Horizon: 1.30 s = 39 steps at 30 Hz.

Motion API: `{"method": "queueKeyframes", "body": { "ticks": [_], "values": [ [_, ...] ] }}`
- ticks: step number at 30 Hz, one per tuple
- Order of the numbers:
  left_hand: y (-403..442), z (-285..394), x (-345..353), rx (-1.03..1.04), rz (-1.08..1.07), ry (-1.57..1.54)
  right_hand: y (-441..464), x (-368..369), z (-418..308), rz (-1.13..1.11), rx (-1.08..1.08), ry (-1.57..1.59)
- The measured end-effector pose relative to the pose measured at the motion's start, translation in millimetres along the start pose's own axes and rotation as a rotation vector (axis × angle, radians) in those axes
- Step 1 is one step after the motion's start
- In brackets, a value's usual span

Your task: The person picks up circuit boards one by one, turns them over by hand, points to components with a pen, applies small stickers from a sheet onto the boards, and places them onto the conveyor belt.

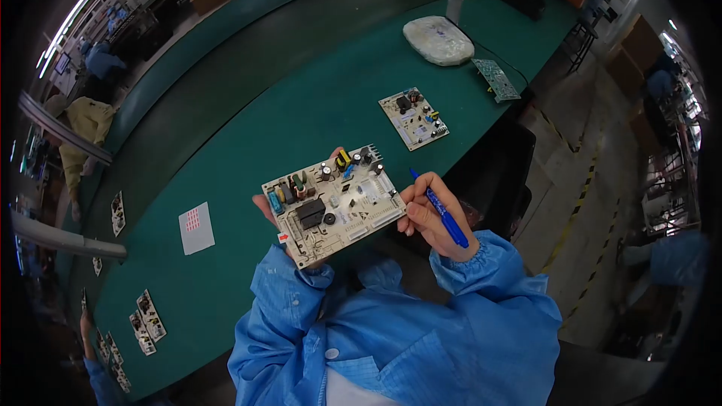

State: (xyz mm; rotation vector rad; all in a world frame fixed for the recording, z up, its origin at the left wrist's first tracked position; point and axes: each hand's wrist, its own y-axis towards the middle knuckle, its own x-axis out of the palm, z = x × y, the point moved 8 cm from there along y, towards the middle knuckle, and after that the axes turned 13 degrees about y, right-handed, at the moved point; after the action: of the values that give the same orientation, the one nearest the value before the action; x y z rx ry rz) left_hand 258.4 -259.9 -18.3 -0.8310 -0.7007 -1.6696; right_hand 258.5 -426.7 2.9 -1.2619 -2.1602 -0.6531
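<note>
A populated circuit board (350,214), cream with a black relay, capacitors and coils, is held tilted in front of my chest. My left hand (265,207) grips it from below and behind; only some fingers show at its left and far edges, the palm hidden. A red arrow sticker (283,237) marks its left corner. My right hand (432,218) is closed, with a blue marker pen (450,225) lying across the fingers. Its thumb and fingertips meet the board's right edge. Beyond, a second circuit board (414,119) lies on the green bench.
A sheet with red labels (197,228) lies left on the green bench (248,158). Several boards (150,316) sit farther left, near another person's sleeve (101,380). A plastic-wrapped bundle (438,40), a green board (496,80) and a lamp post (456,0) stand at the far right.
</note>
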Motion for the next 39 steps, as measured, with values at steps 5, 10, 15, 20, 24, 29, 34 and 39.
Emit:
{"method": "queueKeyframes", "body": {
  "ticks": [5,10,15,20,24,29,34,39],
  "values": [
    [24.3,-34.5,-0.6,-0.095,-0.149,0.267,8.8,-76.9,-33.8,0.338,-0.124,0.281],
    [17.6,-50.6,-0.8,0.174,-0.072,1.768,27.5,-215.9,-136.9,0.543,-0.521,0.038],
    [12.5,-92.3,3.9,0.298,-0.245,2.374,53.5,-329.7,-241.3,0.963,-0.834,-0.408],
    [17.5,-94.3,8.4,0.175,-0.246,2.475,70.9,-416.8,-284.4,1.435,-0.675,-0.657],
    [18.9,-95.6,7.0,0.148,-0.251,2.483,93.2,-490.2,-287.0,1.5,-0.584,-0.592],
    [22.2,-95.8,7.2,0.109,-0.258,2.475,108.3,-504.6,-277.9,1.43,-0.516,-0.449],
    [22.6,-94.9,9.7,0.171,-0.276,2.472,86.8,-493.2,-292.0,1.521,-0.261,-0.619],
    [20.2,-94.9,7.9,0.173,-0.268,2.462,93.1,-414.7,-281.9,1.144,-0.42,-1.068]
  ]
}}
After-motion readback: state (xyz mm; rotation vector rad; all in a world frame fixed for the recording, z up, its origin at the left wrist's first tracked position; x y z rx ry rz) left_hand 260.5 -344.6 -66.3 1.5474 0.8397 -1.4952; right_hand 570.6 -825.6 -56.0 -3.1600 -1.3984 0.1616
